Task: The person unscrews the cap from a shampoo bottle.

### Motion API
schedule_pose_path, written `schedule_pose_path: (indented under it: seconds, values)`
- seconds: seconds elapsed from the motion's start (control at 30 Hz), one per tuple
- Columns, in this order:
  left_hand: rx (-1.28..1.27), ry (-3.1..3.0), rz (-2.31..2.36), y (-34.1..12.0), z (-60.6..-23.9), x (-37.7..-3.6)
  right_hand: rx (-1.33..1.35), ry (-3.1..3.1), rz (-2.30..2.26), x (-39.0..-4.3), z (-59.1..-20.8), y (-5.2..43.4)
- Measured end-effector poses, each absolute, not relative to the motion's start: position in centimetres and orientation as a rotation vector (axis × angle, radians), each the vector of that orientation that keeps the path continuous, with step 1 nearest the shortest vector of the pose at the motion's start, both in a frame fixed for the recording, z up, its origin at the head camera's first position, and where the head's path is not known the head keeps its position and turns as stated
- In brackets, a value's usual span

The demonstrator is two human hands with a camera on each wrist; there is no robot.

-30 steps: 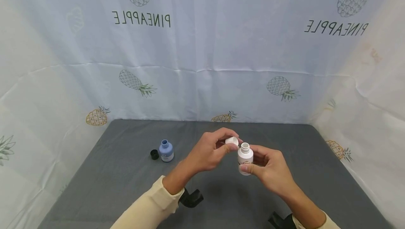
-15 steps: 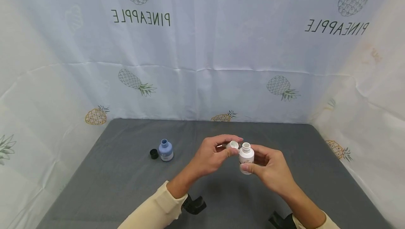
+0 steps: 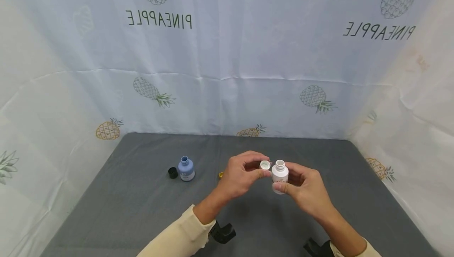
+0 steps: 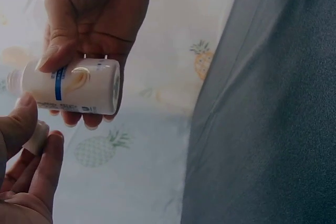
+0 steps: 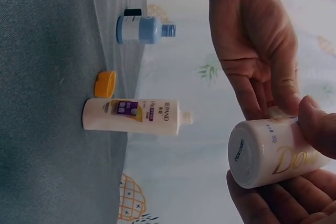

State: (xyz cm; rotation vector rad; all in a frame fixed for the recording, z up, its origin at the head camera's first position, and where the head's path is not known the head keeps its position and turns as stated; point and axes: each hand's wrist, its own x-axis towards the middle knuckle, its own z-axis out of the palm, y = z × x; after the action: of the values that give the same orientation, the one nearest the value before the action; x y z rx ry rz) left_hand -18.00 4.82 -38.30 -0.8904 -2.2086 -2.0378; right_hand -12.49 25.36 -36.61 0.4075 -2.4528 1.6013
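Observation:
My left hand (image 3: 238,174) pinches a small white screw cap (image 3: 265,165) between thumb and fingers, its hollow side turned up toward the head camera. Close beside it, my right hand (image 3: 307,188) grips a white Dove bottle (image 3: 280,173) round its body, held upright above the table. The bottle's threaded neck is bare and its mouth open. In the left wrist view the cap (image 4: 37,139) sits near the bottle's neck, apart from it. From the right wrist the bottle's round base (image 5: 245,155) shows, with the left hand behind.
A blue bottle (image 3: 186,170) stands uncapped on the grey table, a black cap (image 3: 173,173) beside it. The right wrist view shows another white bottle (image 5: 152,116), purple-labelled and uncapped, next to a yellow cap (image 5: 105,84); the left hand hides that bottle from the head camera.
Both hands have shifted slightly right with cap and bottle. The cap has turned, so its hollow side faces the head camera more. The yellow cap now peeks out left of the left hand.

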Motion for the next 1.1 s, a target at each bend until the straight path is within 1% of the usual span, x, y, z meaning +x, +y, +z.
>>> schedule_pose_path:
  seconds: [0.4, 0.6, 1.1]
  values:
    - [-0.828, -2.257, -1.949, 6.2, -39.4, -18.0, 0.378, -2.432, 1.550, -13.4, -37.7, 26.3]
    - [-0.759, -2.293, -1.926, 6.6, -39.9, -18.1, 0.345, -2.441, 1.499, -14.0, -38.2, 26.7]
    - [-0.628, -2.379, -1.894, 8.1, -41.5, -19.3, 0.266, -2.466, 1.477, -15.5, -39.3, 27.7]
